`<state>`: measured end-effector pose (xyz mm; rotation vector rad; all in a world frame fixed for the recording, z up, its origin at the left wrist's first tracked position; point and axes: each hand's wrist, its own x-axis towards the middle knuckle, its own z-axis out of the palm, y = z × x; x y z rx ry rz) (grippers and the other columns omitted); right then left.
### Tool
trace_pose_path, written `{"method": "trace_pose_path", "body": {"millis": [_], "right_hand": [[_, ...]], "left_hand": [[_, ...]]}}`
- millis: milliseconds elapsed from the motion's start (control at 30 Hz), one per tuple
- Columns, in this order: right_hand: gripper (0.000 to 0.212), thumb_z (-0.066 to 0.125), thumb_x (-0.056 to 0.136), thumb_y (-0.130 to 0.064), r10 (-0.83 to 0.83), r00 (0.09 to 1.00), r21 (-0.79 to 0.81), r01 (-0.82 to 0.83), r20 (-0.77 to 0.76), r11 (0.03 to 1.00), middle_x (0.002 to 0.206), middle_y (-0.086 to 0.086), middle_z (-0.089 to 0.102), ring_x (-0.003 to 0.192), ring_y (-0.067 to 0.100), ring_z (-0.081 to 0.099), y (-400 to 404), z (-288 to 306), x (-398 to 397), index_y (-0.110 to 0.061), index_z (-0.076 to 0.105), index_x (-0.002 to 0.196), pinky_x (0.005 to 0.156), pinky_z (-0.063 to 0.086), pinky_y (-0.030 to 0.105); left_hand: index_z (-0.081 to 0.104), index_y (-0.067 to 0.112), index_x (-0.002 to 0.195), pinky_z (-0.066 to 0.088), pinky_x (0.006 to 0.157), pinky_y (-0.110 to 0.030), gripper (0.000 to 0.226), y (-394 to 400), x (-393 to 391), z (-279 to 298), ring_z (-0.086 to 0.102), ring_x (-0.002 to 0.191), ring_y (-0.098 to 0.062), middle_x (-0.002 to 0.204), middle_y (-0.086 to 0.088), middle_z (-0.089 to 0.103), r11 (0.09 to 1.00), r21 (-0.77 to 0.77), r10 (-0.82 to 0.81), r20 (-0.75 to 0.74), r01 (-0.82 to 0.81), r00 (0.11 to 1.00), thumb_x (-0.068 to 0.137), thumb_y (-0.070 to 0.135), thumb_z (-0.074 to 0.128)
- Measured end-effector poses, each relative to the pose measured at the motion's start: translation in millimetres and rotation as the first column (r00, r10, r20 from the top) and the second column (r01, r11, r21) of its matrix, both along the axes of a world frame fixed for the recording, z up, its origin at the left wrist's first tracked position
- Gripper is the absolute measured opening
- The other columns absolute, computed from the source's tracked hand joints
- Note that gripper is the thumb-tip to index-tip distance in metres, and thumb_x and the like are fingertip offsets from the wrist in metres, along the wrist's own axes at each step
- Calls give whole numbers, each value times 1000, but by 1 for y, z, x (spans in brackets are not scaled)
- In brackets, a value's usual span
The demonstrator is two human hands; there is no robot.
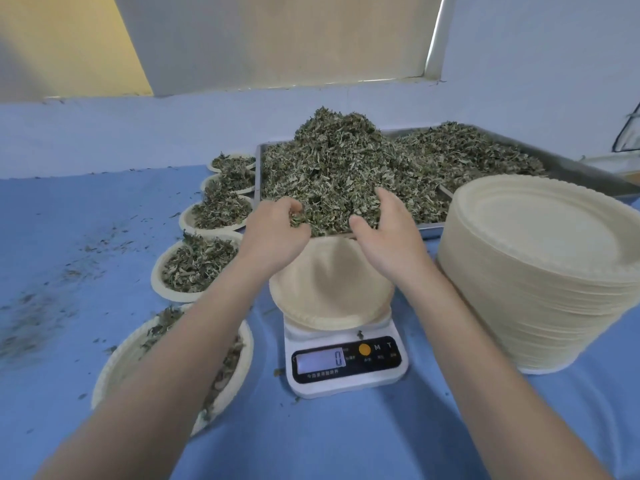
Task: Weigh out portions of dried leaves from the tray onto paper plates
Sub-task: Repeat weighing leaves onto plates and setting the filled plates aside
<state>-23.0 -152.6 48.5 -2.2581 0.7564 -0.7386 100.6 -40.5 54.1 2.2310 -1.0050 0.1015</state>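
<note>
A metal tray [581, 168] at the back holds a tall heap of dried leaves [343, 161]. In front of it a white digital scale [346, 365] reads 0 and carries an empty paper plate [329, 292]. My left hand [277, 233] is at the near edge of the heap, its fingers curled round a clump of leaves. My right hand [388, 230] reaches into the heap from the right with its fingers cupped against the leaves. Both hands are above the far rim of the empty plate.
A tall stack of empty paper plates [540, 271] stands right of the scale. Several filled plates [197, 268] run in a row on the left, one under my left forearm. Leaf crumbs [45, 306] are scattered over the blue cloth at the left.
</note>
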Motion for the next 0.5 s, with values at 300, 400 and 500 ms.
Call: {"method": "trace_pose_path", "body": {"millis": [300,400,500], "right_hand": [[54,52,89,-22,12,861,115,54,-509,992,130,18,49,106,30,54,-60,1,111,-5,36,137,79,47,32],[46,53,79,-9,154,862,277,-16,-484,961,114,13,52,96,30,58,-66,-5,131,-11,48,124,82,56,41],[24,50,76,0,303,899,586,-67,-315,808,92,12,51,83,30,60,-59,-9,145,-10,51,98,68,59,41]], "left_hand": [[30,9,143,48,54,-32,50,-50,76,-3,52,63,-18,91,-9,51,936,352,72,-248,21,966,93,4,33],[27,12,145,57,74,-48,50,-61,86,-6,63,83,-33,130,-21,43,970,244,132,-500,-7,856,96,5,27],[36,3,139,60,61,-41,42,-71,90,-8,65,86,-34,110,-21,53,986,168,120,-670,-8,733,97,1,31]]}}
